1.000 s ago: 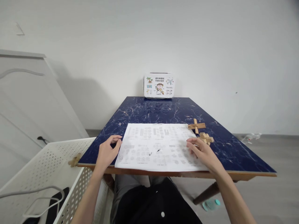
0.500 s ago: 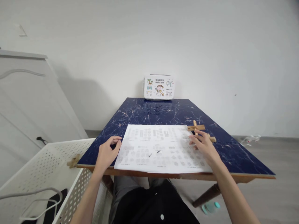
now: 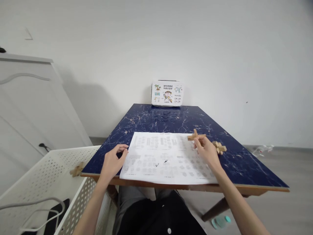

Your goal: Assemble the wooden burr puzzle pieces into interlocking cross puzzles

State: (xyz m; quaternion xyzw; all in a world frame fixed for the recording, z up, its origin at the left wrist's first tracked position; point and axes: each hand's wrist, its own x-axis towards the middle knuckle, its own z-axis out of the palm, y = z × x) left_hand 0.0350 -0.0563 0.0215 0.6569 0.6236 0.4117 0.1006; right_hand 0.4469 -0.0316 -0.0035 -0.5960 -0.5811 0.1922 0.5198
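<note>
A large white printed sheet (image 3: pixel 156 168) lies on the blue marble-patterned table, with small grey pictures on it and two dark marks near its middle. My left hand (image 3: pixel 113 162) rests at the sheet's left edge, thumb and fingers loosely bent and apart, holding nothing. Over the sheet's upper right corner, my right hand (image 3: pixel 207 152) has its fingers closed on a cross-shaped wooden puzzle (image 3: pixel 195 134) made of crossed sticks. Fingers hide the puzzle's near part. Just right of that hand sits a second wooden block puzzle (image 3: pixel 220 148), a chunky knot of short bars.
A white box with cartoon prints (image 3: pixel 167 94) stands at the table's (image 3: pixel 144 119) back edge by the wall. At left, a perforated white basket (image 3: pixel 75 192) holds another wooden puzzle (image 3: pixel 77 169) and cables. A teal-capped bottle (image 3: pixel 221 222) lies on the floor.
My right hand has closed on the cross-shaped puzzle, which has shifted left and turned. The knot-shaped puzzle beside it now shows more fully. My left hand stays at the sheet's edge.
</note>
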